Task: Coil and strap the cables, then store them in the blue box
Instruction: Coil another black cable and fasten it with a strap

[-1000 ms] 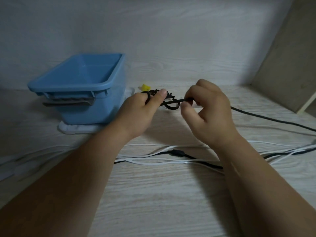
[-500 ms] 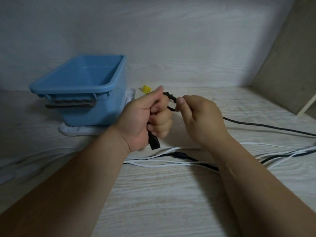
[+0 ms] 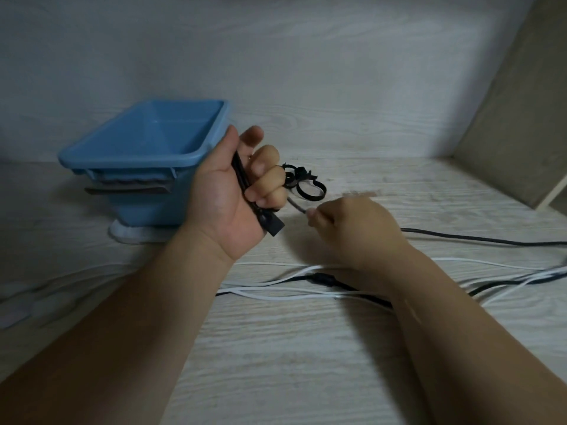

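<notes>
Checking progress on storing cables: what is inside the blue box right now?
No cable shows inside the blue box: only bare blue floor and walls. The left hand and the near rim hide its nearest part.

The pale wood-grain table (image 3: 306, 363) before me carries loose white cables (image 3: 270, 295) and black cables (image 3: 491, 240). Beside the blue box (image 3: 129, 154) lie black straps (image 3: 310, 197).

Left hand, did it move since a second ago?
Yes. The left hand turned palm-up and shifted a little left, covering more of the blue box's right side, its grip round the black cable.
</notes>
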